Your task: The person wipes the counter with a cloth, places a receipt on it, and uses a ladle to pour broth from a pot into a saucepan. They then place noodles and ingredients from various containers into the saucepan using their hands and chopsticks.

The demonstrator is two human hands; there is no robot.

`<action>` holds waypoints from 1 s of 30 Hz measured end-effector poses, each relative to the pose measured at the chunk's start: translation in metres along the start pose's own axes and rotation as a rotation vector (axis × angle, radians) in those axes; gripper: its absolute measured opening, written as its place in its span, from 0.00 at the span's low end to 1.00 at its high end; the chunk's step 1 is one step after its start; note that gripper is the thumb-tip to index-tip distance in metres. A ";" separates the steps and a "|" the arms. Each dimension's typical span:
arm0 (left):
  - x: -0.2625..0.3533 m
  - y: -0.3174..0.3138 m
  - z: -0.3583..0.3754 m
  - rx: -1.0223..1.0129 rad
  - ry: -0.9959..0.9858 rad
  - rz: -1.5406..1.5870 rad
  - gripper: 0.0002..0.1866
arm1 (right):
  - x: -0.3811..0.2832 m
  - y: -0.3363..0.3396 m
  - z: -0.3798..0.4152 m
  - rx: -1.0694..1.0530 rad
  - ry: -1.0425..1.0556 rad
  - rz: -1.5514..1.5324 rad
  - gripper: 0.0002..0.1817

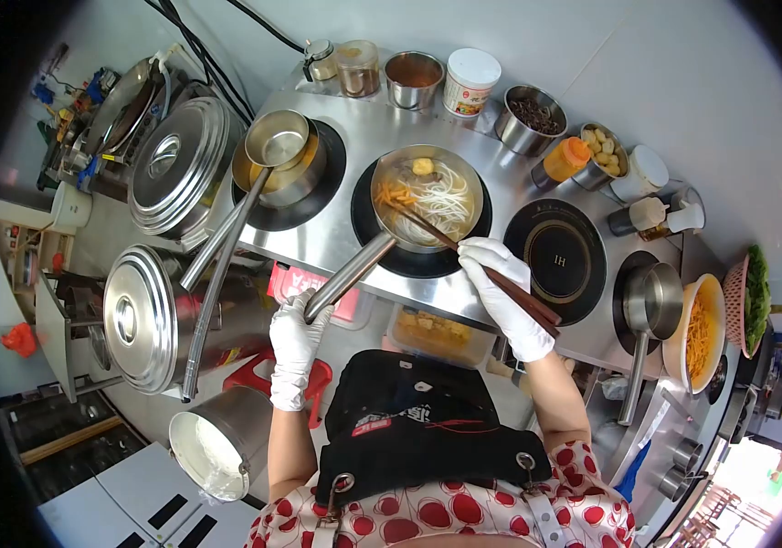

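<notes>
A steel saucepan (380, 236) sits on the middle black hob, holding broth, white noodles (441, 205), orange strips (395, 194) and a yellow chunk (422, 166). My left hand (298, 342), in a white glove, is closed around the end of the saucepan's long handle. Gloved likewise, my right hand (503, 290) grips a pair of long brown chopsticks (432, 230). Their tips reach into the saucepan beside the orange strips and noodles.
Left of the saucepan, a ladle (277, 142) rests on another pot (304, 183). A bare hob (555, 260) lies to the right, then an empty-looking saucepan (652, 301) and a bowl of orange shreds (703, 338). Seasoning containers (415, 80) line the wall. Large lidded pots (146, 320) stand left.
</notes>
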State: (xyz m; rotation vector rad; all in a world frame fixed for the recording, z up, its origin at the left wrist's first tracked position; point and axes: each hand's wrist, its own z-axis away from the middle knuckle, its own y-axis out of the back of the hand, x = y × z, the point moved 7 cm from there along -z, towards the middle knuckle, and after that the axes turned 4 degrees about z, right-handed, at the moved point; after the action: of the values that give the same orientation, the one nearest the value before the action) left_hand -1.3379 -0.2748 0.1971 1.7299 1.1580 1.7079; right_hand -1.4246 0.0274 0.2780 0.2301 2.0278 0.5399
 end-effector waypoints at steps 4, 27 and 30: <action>-0.002 -0.001 -0.001 -0.022 0.019 -0.002 0.21 | 0.038 0.011 0.008 0.169 -0.234 -0.086 0.05; 0.005 0.000 -0.004 -0.030 -0.031 0.019 0.20 | 0.011 0.053 0.032 0.218 -0.360 -0.056 0.05; 0.008 0.001 -0.004 -0.049 -0.024 -0.005 0.21 | -0.001 0.071 0.040 0.303 -0.440 -0.070 0.05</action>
State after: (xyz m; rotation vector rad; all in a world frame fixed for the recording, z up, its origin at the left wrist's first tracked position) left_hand -1.3428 -0.2696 0.2035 1.7125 1.1004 1.6934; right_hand -1.3941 0.1003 0.2953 0.4199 1.6698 0.1175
